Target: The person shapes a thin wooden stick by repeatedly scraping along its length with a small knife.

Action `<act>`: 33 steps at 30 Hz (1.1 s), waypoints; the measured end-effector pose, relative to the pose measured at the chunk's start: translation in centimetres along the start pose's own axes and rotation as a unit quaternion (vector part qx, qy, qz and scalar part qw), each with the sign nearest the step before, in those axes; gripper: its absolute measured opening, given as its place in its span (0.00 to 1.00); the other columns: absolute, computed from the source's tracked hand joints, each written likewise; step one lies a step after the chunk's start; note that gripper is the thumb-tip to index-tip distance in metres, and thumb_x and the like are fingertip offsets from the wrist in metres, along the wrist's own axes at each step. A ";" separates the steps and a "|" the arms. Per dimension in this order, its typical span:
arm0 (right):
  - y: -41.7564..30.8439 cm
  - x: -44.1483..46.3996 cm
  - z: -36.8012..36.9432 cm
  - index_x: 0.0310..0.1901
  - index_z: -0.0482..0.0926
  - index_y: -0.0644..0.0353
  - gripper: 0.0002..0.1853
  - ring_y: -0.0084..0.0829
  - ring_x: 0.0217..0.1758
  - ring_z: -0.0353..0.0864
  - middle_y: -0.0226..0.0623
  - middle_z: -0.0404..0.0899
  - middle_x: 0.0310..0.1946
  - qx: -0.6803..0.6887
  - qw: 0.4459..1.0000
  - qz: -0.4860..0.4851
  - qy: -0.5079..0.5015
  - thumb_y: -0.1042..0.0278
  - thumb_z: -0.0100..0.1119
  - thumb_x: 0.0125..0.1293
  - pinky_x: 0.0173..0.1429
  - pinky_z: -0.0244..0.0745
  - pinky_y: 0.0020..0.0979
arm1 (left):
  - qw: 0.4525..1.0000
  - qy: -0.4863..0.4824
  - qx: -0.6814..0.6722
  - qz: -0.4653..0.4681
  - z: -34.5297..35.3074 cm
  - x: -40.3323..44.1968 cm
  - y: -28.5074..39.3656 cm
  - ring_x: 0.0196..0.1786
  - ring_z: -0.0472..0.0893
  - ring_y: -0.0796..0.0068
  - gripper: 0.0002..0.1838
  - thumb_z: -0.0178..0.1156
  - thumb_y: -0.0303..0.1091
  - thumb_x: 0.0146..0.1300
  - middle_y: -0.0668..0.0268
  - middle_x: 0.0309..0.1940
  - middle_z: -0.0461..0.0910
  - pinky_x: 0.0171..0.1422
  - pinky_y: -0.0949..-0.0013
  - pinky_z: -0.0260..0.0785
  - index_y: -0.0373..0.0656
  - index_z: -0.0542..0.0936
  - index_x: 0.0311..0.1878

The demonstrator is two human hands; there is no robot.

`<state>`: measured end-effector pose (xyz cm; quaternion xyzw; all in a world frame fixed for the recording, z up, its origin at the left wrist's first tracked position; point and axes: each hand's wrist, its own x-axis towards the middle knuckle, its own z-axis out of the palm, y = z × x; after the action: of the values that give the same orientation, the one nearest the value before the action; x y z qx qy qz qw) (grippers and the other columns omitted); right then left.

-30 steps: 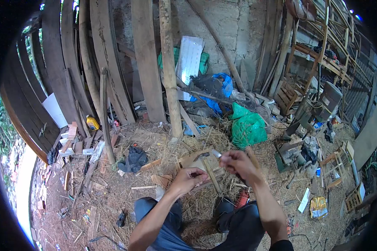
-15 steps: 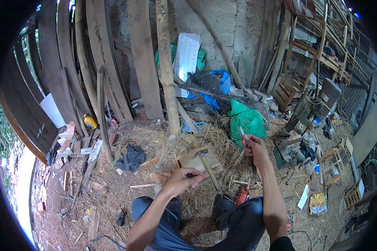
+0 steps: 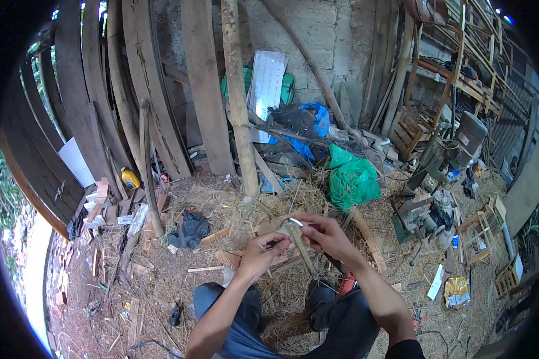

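Note:
Both hands are close together above the straw-covered floor, in front of my knees. My right hand point(image 3: 324, 234) is closed on a small whitish tool point(image 3: 294, 222) whose pale tip points up and to the left. Just left of it, my left hand point(image 3: 263, 254) is pinched, and whatever lies between its fingertips is too small to make out. Behind and below the hands lie a hammer point(image 3: 303, 250) with a wooden handle and a wooden board point(image 3: 275, 225), partly hidden by the fingers.
A green bag point(image 3: 353, 182) lies beyond my right hand, and a black cloth point(image 3: 190, 230) lies to the left. Upright wooden posts point(image 3: 239, 119) stand ahead. A dark machine point(image 3: 422, 212) and a small wooden frame point(image 3: 479, 239) are on the right, with wood scraps around.
My right hand, with the whitish tool, went up and away to the right, then came back down beside my left hand. My left hand stayed nearly in place.

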<state>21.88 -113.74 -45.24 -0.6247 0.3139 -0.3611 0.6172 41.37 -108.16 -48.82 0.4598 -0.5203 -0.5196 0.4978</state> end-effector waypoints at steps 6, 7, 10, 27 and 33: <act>0.4 0.6 -1.2 0.47 0.76 0.63 0.11 0.12 0.18 0.59 0.25 0.72 0.22 0.130 0.989 0.061 -0.046 0.66 0.55 0.67 0.20 0.50 0.18 | 0.998 -0.037 0.007 -0.052 0.2 -0.6 1.3 0.33 0.76 0.82 0.10 0.60 0.30 0.63 0.68 0.32 0.80 0.38 0.76 0.69 0.34 0.80 0.43; 0.4 0.7 -1.9 0.44 0.76 0.63 0.10 0.12 0.17 0.59 0.25 0.73 0.22 0.153 0.986 0.062 -0.023 0.66 0.55 0.67 0.20 0.49 0.18 | 0.996 -0.050 0.005 -0.074 0.3 -0.7 1.4 0.33 0.75 0.82 0.11 0.60 0.31 0.63 0.67 0.32 0.80 0.38 0.76 0.69 0.33 0.80 0.43; -0.2 0.2 -2.0 0.37 0.73 0.61 0.07 0.13 0.16 0.58 0.28 0.73 0.22 0.168 0.984 0.067 -0.008 0.67 0.53 0.68 0.20 0.50 0.18 | 0.995 -0.064 -0.007 -0.080 0.3 -0.5 1.3 0.33 0.75 0.81 0.10 0.60 0.30 0.63 0.68 0.31 0.79 0.38 0.76 0.68 0.33 0.79 0.43; -0.1 0.4 -3.3 0.33 0.75 0.60 0.09 0.13 0.18 0.62 0.25 0.73 0.21 -0.023 0.996 0.050 0.074 0.65 0.56 0.67 0.20 0.51 0.19 | 0.986 -0.116 -0.046 -0.107 -0.2 -0.9 1.0 0.31 0.73 0.83 0.13 0.60 0.31 0.63 0.68 0.31 0.79 0.36 0.77 0.67 0.31 0.79 0.45; 0.1 0.2 -5.2 0.35 0.73 0.58 0.05 0.13 0.18 0.59 0.24 0.71 0.22 0.135 0.987 0.044 0.078 0.68 0.53 0.67 0.21 0.50 0.19 | 0.991 -0.092 0.020 -0.099 0.1 -0.6 0.4 0.29 0.72 0.86 0.13 0.59 0.31 0.64 0.70 0.29 0.78 0.34 0.79 0.66 0.30 0.78 0.46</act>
<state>17.69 -116.76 -45.39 -0.4915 0.3368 -0.4199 0.6846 41.30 -107.56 -48.44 0.4688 -0.5262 -0.5962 0.3847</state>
